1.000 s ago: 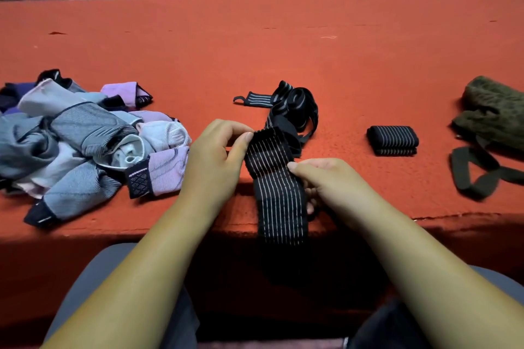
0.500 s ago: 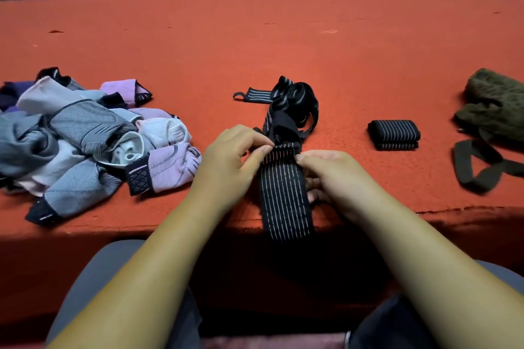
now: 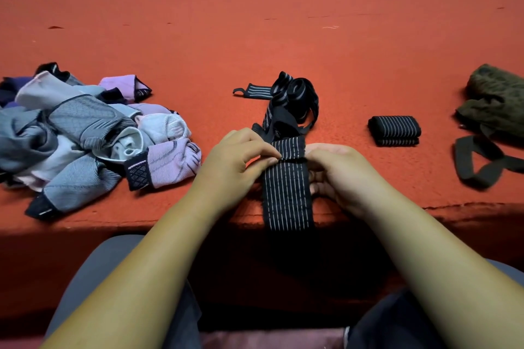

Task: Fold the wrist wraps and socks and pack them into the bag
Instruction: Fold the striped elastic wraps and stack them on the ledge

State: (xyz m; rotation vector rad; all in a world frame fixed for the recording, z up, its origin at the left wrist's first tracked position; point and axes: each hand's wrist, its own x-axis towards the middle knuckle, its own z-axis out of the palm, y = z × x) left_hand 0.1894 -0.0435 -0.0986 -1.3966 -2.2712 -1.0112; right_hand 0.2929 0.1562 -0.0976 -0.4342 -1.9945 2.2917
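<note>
Since the head view of 1 second back, I see the striped wrist wrap (image 3: pixel 286 193) has been drawn further onto the red tabletop (image 3: pixel 283 37), and its far end now lies doubled over at a crease between the hands. The left hand (image 3: pixel 235 161) pinches that crease with thumb and forefinger; the right hand (image 3: pixel 340 176) grips the opposite edge, fingers curled. Less of the strip hangs over the near edge. I judge the 1st fold is set and more remain. 1 folded wrap (image 3: pixel 394 129) lies to the right, near the green bag (image 3: pixel 496 102). The loose wraps (image 3: pixel 295 99) and the socks (image 3: pixel 85 136) lie unfolded, and nothing is packed that I can see.
</note>
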